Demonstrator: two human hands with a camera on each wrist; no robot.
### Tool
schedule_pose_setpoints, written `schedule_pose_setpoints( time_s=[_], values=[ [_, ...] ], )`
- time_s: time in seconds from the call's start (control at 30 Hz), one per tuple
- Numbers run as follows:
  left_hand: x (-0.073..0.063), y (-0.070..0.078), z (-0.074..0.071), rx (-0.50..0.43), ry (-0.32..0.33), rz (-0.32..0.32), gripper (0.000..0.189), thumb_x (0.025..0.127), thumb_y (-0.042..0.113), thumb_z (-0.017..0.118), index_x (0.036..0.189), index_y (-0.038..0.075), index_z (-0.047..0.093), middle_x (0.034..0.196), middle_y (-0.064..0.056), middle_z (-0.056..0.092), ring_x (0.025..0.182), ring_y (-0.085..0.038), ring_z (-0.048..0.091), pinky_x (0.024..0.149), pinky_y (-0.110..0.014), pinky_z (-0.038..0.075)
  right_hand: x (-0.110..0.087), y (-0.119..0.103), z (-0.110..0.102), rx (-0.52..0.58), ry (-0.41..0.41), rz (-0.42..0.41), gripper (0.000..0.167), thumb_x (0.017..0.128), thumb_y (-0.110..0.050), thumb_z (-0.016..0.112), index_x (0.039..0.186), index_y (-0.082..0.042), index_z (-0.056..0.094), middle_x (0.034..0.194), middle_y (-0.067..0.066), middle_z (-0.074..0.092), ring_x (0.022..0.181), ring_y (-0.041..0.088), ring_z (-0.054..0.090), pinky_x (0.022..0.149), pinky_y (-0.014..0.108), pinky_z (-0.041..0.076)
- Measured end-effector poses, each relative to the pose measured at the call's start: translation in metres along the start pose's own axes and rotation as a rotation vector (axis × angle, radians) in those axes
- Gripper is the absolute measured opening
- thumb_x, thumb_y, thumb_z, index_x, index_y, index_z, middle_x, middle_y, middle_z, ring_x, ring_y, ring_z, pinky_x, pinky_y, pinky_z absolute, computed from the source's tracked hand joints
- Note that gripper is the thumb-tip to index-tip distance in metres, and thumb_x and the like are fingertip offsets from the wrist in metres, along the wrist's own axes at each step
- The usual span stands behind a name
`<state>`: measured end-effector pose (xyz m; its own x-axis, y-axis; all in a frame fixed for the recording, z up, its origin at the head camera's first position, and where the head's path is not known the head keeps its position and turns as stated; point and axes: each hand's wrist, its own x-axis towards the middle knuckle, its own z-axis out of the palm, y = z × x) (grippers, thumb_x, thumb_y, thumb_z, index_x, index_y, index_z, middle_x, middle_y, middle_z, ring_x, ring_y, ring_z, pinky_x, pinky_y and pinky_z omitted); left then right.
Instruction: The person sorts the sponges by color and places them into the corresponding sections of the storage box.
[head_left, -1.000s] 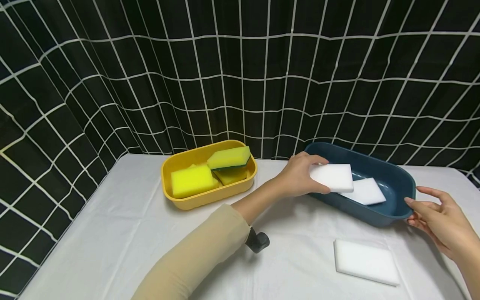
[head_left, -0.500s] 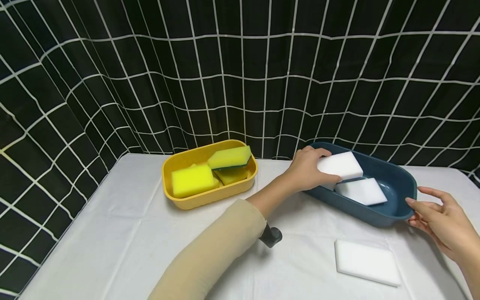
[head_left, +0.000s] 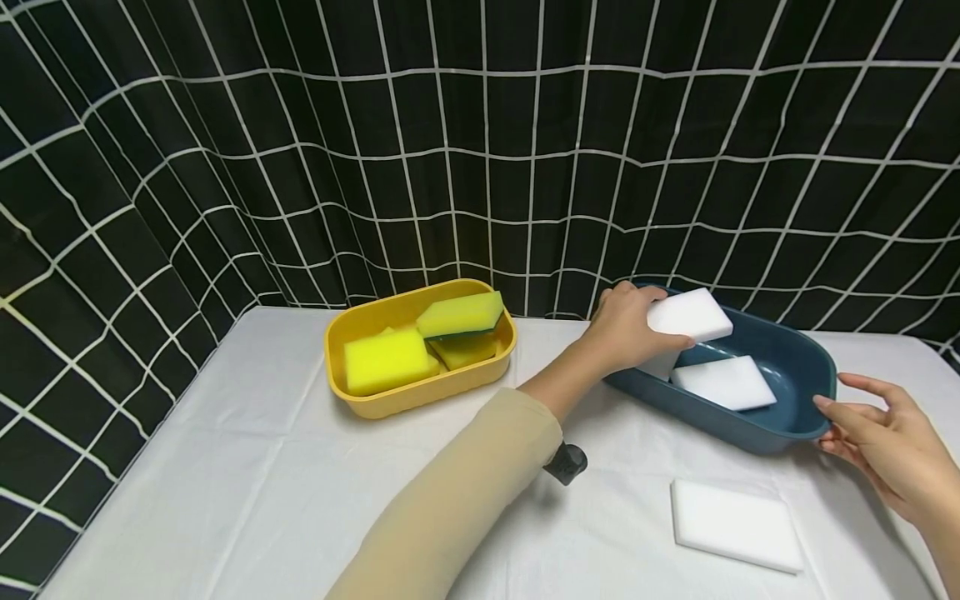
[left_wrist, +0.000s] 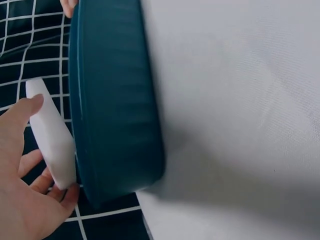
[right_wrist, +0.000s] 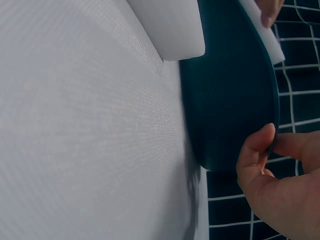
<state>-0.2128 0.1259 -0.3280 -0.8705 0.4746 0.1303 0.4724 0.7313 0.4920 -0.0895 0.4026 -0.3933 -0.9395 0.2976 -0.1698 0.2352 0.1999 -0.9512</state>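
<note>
My left hand point(head_left: 628, 329) grips a white sponge point(head_left: 688, 315) between thumb and fingers, over the left end of a dark blue oval basin point(head_left: 806, 362). In the left wrist view, this sponge point(left_wrist: 52, 137) is beside the basin's rim, tilted, with the thumb on one end and fingertips at the other. Inside the basin a second white sponge point(head_left: 726, 383) lies flat, and a whitish piece point(head_left: 660, 364) shows under the left thumb, partly hidden. At the basin's right end my right hand point(head_left: 885, 442) pinches the rim, thumb on one side and fingers on the other point(right_wrist: 280, 175).
Another white sponge point(head_left: 737, 527) lies on the white tablecloth point(head_left: 247, 500) in front of the basin. To the left stands a yellow basin point(head_left: 420, 402) with several yellow sponges point(head_left: 386, 362), one with a dark green underside. A black curtain with white grid lines point(head_left: 525, 167) hangs behind.
My left hand has moved right and toward the back with the sponge, which now is tilted and higher in view. The whitish piece under it has come into view. My right hand stays at the rim.
</note>
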Motion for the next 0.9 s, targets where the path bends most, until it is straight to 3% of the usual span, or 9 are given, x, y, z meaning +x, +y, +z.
schedule_pose_setpoints(
  time_s=[0.13,0.33,0.53,0.9],
  values=[
    [0.001,0.001,0.002,0.014,0.007,-0.028,0.071,0.09,0.056,0.08,0.149,0.022,0.061,0.131,0.003,0.063,0.105,-0.007,0.047,0.071,-0.01,0.034,-0.001,-0.002,0.0,-0.061,0.01,0.006,0.058,0.11,-0.017,0.054,0.155,-0.035,0.021,0.075,-0.017,0.063,0.062,0.004,0.063,0.059,0.017,0.059],
    [0.001,0.0,0.003,0.034,0.005,-0.045,0.07,0.09,0.058,0.078,0.15,0.026,0.06,0.134,0.004,0.062,0.109,-0.007,0.051,0.075,-0.011,0.038,-0.001,-0.002,0.001,-0.059,0.008,0.0,0.058,0.11,-0.017,0.054,0.155,-0.034,0.021,0.075,-0.016,0.064,0.062,0.004,0.063,0.058,0.017,0.058],
    [-0.005,-0.005,0.005,0.003,-0.018,-0.009,0.07,0.092,0.055,0.077,0.152,0.024,0.058,0.138,0.003,0.06,0.12,-0.01,0.053,0.083,-0.012,0.044,-0.001,-0.002,0.001,-0.074,0.008,0.0,0.059,0.11,-0.017,0.053,0.156,-0.032,0.02,0.075,-0.017,0.064,0.062,0.004,0.063,0.058,0.017,0.058],
    [-0.017,-0.021,0.008,-0.144,0.02,0.093,0.065,0.092,0.043,0.082,0.147,0.014,0.063,0.133,-0.006,0.064,0.117,-0.009,0.054,0.085,-0.008,0.041,-0.001,-0.002,0.001,-0.074,0.005,-0.002,0.06,0.11,-0.017,0.053,0.157,-0.032,0.019,0.075,-0.016,0.063,0.062,0.005,0.063,0.059,0.017,0.058]
  ],
)
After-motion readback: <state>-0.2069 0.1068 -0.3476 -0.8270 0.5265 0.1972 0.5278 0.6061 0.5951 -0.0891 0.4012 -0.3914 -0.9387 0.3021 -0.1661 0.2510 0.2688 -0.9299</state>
